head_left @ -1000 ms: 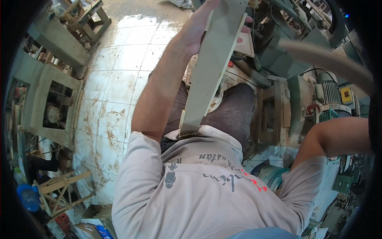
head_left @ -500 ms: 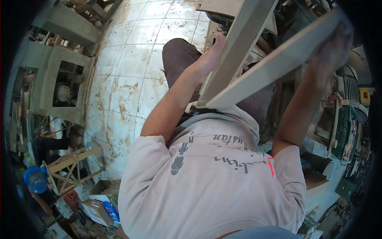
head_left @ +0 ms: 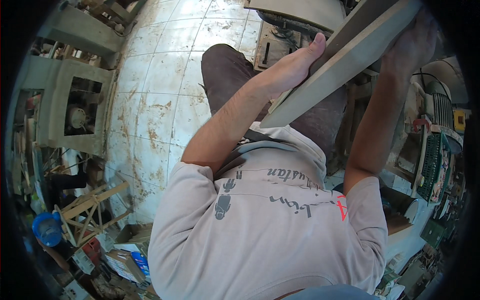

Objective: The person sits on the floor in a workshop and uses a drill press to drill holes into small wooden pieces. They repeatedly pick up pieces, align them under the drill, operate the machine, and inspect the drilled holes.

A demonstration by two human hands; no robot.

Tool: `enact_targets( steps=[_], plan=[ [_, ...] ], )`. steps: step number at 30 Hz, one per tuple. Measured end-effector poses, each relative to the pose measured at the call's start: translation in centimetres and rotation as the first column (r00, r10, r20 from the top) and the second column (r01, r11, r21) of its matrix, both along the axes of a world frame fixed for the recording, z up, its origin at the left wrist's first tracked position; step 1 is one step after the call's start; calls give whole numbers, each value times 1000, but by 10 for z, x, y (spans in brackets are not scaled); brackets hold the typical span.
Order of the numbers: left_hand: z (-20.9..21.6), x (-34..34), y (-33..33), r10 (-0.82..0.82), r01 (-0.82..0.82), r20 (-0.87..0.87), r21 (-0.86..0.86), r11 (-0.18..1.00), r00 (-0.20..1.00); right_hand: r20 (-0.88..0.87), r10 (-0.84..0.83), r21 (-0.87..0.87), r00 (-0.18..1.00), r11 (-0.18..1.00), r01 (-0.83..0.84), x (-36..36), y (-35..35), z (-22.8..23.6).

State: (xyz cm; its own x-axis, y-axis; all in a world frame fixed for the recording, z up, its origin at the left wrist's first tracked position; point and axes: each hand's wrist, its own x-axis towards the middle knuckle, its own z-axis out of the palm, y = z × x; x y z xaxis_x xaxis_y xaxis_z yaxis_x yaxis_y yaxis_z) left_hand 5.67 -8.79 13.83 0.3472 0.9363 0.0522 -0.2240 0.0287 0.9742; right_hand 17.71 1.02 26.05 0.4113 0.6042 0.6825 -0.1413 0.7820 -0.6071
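Observation:
Two long pale wooden boards [head_left: 345, 65] lie nearly side by side in front of me, slanting from near my waist up to the far right. My left hand [head_left: 292, 70] is closed around their left side toward the near end, its thumb pointing up along them and its fingers hidden behind the wood. At the far right, my right hand [head_left: 412, 47] grips the right side of the boards by their far end, its fingertips partly out of sight. The near ends hang just above my lap.
Beyond the boards stands a machine with a flat pale table top [head_left: 305, 12]. To the right are a ribbed motor [head_left: 440, 107] and a green basket [head_left: 430, 170]. At left are a grey machine cabinet [head_left: 55, 105], a wooden trestle frame [head_left: 95, 205] and a blue container [head_left: 47, 228]. Dust marks the tiled floor [head_left: 145, 115].
The two boards, spread in a V before, have come almost together. My left hand has moved right with its board, while my right hand has shifted only slightly.

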Motion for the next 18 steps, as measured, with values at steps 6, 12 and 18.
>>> enact_targets(
  steps=[6,12,18],
  plan=[
    [4,6,-5,134,-137,42,73,988,990,295,26,271,955,956,-110,15,6,-7],
    [13,9,-7,100,-101,4,62,993,995,249,-17,126,968,992,-15,10,4,2],
    [14,8,-8,78,-78,-13,47,996,997,211,110,105,971,985,-135,12,13,2]
  ],
)
